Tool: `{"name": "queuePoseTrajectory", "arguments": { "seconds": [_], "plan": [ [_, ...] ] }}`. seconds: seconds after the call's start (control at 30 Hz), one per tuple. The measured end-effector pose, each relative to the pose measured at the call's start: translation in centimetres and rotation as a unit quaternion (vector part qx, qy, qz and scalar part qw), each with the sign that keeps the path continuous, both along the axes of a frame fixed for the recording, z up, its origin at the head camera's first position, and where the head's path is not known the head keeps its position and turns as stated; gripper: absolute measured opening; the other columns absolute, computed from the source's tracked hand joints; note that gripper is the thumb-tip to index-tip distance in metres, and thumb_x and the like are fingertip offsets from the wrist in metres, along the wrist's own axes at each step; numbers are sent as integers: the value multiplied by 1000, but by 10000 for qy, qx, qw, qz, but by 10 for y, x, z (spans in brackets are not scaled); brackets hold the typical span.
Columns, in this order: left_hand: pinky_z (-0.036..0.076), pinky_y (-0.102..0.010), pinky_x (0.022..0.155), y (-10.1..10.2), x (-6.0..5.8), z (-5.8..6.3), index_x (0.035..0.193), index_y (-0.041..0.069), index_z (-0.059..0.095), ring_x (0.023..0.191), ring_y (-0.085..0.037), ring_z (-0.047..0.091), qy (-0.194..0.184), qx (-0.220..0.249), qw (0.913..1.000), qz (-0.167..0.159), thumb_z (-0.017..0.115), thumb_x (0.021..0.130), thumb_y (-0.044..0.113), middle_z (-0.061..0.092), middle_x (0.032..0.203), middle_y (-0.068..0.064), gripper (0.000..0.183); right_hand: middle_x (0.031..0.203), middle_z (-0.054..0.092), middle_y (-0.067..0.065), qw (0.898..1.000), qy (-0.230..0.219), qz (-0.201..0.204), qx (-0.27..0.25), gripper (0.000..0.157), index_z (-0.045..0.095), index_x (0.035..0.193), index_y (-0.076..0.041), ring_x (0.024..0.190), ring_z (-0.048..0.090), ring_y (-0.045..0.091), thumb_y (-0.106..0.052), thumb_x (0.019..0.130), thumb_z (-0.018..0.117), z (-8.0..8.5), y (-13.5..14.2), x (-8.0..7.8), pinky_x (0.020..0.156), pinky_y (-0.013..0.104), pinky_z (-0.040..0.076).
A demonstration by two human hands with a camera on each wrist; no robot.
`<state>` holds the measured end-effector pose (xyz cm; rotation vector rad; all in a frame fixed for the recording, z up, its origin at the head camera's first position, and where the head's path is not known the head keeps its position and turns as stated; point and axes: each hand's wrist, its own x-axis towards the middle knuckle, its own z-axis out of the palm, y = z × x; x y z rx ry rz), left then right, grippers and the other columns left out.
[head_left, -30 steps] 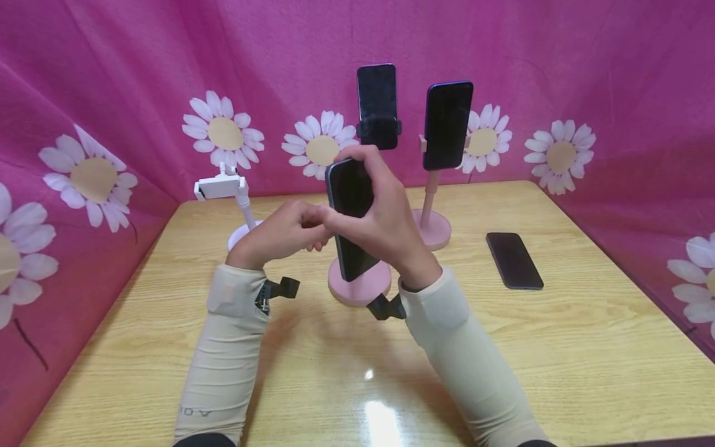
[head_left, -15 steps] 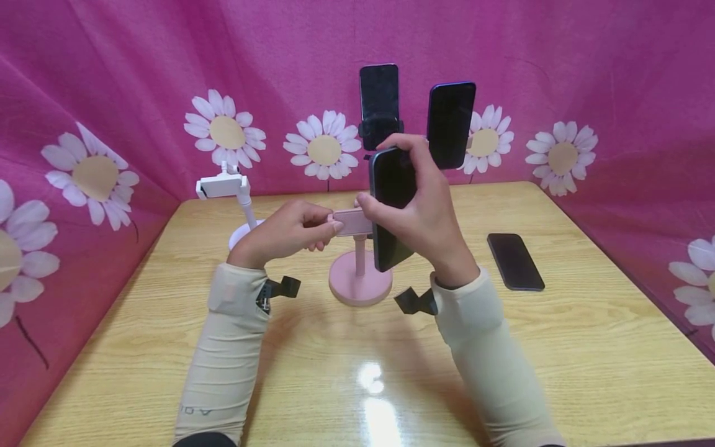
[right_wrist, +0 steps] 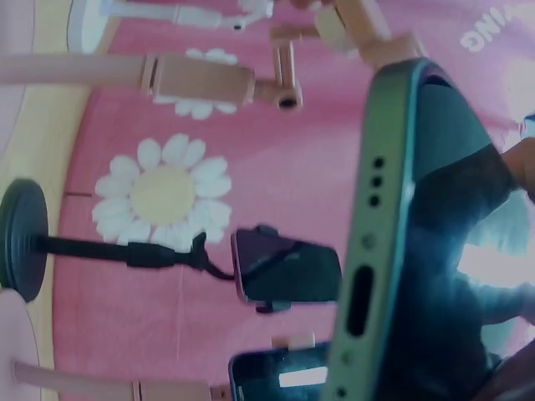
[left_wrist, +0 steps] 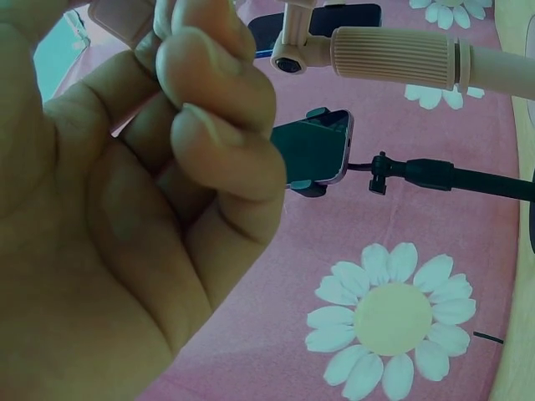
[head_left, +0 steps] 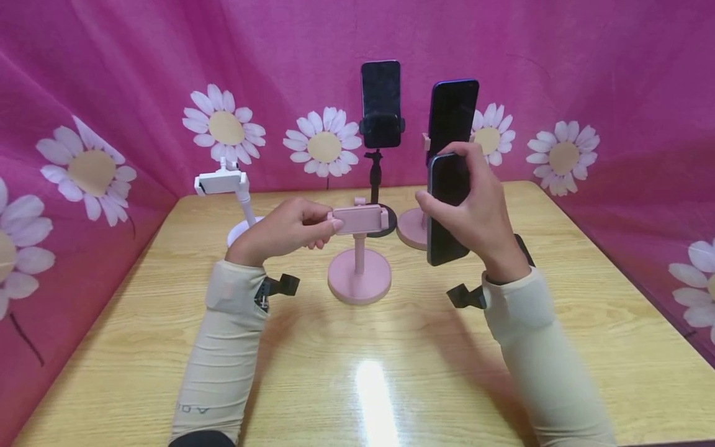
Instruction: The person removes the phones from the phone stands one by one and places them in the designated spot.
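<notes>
My left hand [head_left: 285, 231] pinches the left end of the clamp on a pink phone stand [head_left: 360, 276] in the middle of the table. The clamp's face [head_left: 360, 220] is bare. To the right of that stand, my right hand [head_left: 477, 208] grips a dark smartphone [head_left: 444, 239] upright, thumb on its left edge and fingers over the top. In the right wrist view the phone's bottom edge, with port and holes, shows close up. Several curled fingers [left_wrist: 226, 125] fill the left wrist view, with the pink clamp partly hidden behind them.
Behind stand a black stand [head_left: 376, 180] bearing a phone [head_left: 382, 93] and a second pink stand [head_left: 413, 228] bearing a blue-edged phone [head_left: 454, 112]. A white stand [head_left: 244, 202] is at the left. Another phone [head_left: 524, 249] lies at the right, mostly behind my wrist.
My right hand has carried the smartphone away from the middle pink stand to the right, uncovering its clamp. My left hand has stayed on the clamp's left end.
</notes>
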<state>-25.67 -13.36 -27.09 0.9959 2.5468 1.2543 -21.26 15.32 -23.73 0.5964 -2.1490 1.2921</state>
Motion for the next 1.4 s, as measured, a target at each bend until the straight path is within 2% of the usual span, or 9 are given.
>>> {"name": "queuePoseTrajectory", "arguments": {
  "seconds": [0.2,0.37,0.57,0.67,0.8,0.9,1.03,1.2,1.4],
  "plan": [
    [49,-36,59,1,-1,0,80,9,64,65,-23,54,-43,32,10000,-26,59,96,27,59,71,-8,24,114,56,5,9954,-755,-586,25,60,45,127,-16,99,52,20,-24,77,79,-18,30,-32,83,45,43],
    [49,-34,60,1,1,0,81,8,63,66,-23,55,-86,-8,10000,37,59,96,26,59,73,-8,24,110,54,8,9854,-1367,-919,433,61,42,126,-16,96,52,25,-31,79,77,-31,44,-39,81,47,45],
    [50,-38,63,3,3,1,88,8,66,69,-24,56,-210,-35,9997,108,58,96,27,59,74,-8,22,119,50,20,9516,-2487,-1324,1227,71,32,134,-10,100,51,38,-34,82,74,-54,67,-60,83,58,50],
    [50,-41,65,2,3,1,90,8,66,69,-24,56,-274,-42,9996,112,58,96,28,60,75,-9,22,123,47,25,9288,-3094,-1409,1478,80,26,140,-8,102,50,42,-38,82,73,-68,77,-73,84,59,49],
    [51,-41,65,2,1,1,90,8,66,69,-25,56,-274,-53,9996,95,59,96,28,60,75,-9,22,125,43,28,8916,-3873,-1402,1882,86,21,142,-7,103,48,43,-43,83,71,-87,84,-86,81,58,51],
    [51,-39,65,2,0,1,90,8,66,70,-25,57,-247,-59,9996,81,59,95,28,60,76,-9,22,120,45,28,8725,-4110,-1395,2242,84,23,138,-5,101,48,42,-47,83,69,-99,88,-91,80,54,52],
    [51,-38,65,2,1,2,91,7,66,71,-25,57,-255,-65,9996,78,59,95,28,60,76,-9,22,117,46,28,8612,-4152,-1470,2536,82,25,135,-3,100,48,42,-49,82,68,-111,89,-94,80,54,49],
    [51,-40,65,2,1,2,92,8,67,70,-25,57,-265,-45,9996,44,59,95,26,60,76,-10,20,119,44,30,8466,-4314,-1664,2636,79,25,136,-4,102,47,43,-44,83,66,-122,90,-96,76,57,46],
    [51,-43,66,2,-1,2,94,8,67,71,-25,56,-316,-29,9995,47,59,96,26,60,77,-10,20,122,45,30,8310,-4497,-1741,2773,78,26,135,-4,104,48,44,-43,81,68,-131,89,-98,79,62,44]
  ]
}}
